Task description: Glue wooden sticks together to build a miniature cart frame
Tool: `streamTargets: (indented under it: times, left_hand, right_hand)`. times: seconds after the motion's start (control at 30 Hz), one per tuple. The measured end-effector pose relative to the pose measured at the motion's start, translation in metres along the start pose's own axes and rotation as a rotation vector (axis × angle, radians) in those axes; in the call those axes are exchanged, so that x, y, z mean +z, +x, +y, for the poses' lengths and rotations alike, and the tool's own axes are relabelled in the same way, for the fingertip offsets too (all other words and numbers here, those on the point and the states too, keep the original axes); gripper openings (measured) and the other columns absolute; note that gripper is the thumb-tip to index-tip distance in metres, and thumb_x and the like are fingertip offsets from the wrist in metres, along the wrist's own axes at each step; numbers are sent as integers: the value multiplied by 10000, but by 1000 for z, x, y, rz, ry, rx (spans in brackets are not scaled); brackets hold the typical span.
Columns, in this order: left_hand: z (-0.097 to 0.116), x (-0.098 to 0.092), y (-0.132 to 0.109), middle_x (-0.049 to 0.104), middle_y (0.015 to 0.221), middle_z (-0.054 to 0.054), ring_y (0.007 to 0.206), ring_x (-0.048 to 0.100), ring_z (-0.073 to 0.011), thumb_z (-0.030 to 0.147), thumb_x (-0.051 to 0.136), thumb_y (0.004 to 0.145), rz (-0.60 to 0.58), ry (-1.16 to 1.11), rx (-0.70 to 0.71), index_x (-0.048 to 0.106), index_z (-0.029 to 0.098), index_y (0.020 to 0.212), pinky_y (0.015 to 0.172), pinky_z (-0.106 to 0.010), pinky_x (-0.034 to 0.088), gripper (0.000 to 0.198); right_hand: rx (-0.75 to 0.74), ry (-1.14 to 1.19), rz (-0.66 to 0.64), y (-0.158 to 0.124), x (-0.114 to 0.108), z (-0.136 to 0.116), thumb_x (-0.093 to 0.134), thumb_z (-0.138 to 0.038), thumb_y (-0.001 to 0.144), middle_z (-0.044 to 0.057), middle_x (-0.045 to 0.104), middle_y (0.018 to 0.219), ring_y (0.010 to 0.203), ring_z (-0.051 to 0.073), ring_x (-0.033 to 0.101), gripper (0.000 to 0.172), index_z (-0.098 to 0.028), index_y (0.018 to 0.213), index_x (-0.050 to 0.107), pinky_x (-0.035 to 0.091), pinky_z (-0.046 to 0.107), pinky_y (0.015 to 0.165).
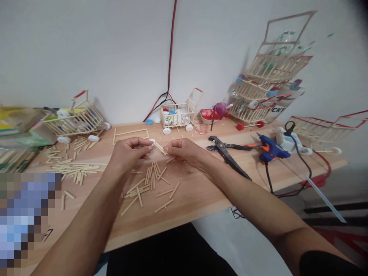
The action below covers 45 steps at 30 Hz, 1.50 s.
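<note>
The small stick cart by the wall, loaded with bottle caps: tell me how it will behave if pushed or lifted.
The stick cart is probably light and fragile: its walls are thin sticks. It may roll when pushed, since it sits on cap wheels. The loose caps inside would likely spill if it tips.

Both hands pinching a wooden stick (160, 147) — loose sticks (149, 184) below, pliers (227, 153) right

Lower-left patch (27, 218): pixelated, unreadable.
Left-edge clutter (17, 126): blurred, cut by the frame.
Stick (159, 147): ends hidden by fingertips of left hand (129, 151) and right hand (184, 149).
Right cart (330, 126): cut by the edge.
Bottle lettering (278, 110): partly covered by stacked carts (258, 99).
</note>
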<state>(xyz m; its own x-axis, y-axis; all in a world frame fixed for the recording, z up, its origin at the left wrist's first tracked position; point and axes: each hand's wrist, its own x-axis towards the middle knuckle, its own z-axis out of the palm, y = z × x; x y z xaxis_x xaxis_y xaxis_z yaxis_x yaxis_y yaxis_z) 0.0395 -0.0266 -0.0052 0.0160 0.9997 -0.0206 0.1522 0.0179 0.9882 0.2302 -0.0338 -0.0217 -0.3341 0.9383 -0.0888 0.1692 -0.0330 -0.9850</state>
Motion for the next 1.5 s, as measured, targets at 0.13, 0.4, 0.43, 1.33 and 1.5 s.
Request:
streamTargets:
  times: [0.13, 0.4, 0.43, 1.33, 1.5]
  left_hand:
    - [4, -1, -1, 701, 668, -32, 497, 551, -91, 285, 825, 487, 6, -23, 23, 728, 145, 707, 491, -212, 465, 279]
    - [3, -4, 0, 697, 666, -32, 507, 558, -97, 311, 823, 502, 3, -11, 61, 738, 149, 745, 506, -215, 467, 304]
    - [3, -3, 0, 701, 677, -37, 510, 560, -98, 312, 825, 497, -4, -12, 62, 738, 147, 745, 504, -215, 466, 311]
    - [-2, 18, -9, 684, 754, -25, 564, 571, -109, 252, 787, 543, 32, 24, 162, 741, 166, 726, 548, -234, 472, 207]
    - [-4, 19, -9, 669, 770, -21, 591, 576, -112, 257, 763, 581, 30, 13, 158, 741, 177, 735, 548, -232, 482, 175]
  right_hand:
    - [-9, 12, 20, 1, -3, 2, 656, -511, 685, -73, 348, 531, 458, 51, 255, 399, -164, 613, 472, 145, 213, 444]
    - [-128, -320, 96, 2, -4, 6, 566, -305, 790, -26, 539, 602, 551, 77, 424, 220, -121, 700, 646, 282, 198, 517]
    - [-151, -342, 112, 3, -4, 7, 538, -281, 810, -12, 582, 638, 574, 83, 458, 222, -120, 724, 665, 303, 198, 535]
    - [-292, -331, 115, -1, 8, 5, 492, -251, 842, 20, 709, 711, 655, 110, 620, 259, -144, 806, 726, 423, 194, 612]
    - [-297, -354, 119, -2, 8, 4, 495, -234, 842, 21, 706, 713, 671, 113, 626, 256, -142, 762, 719, 429, 197, 636]
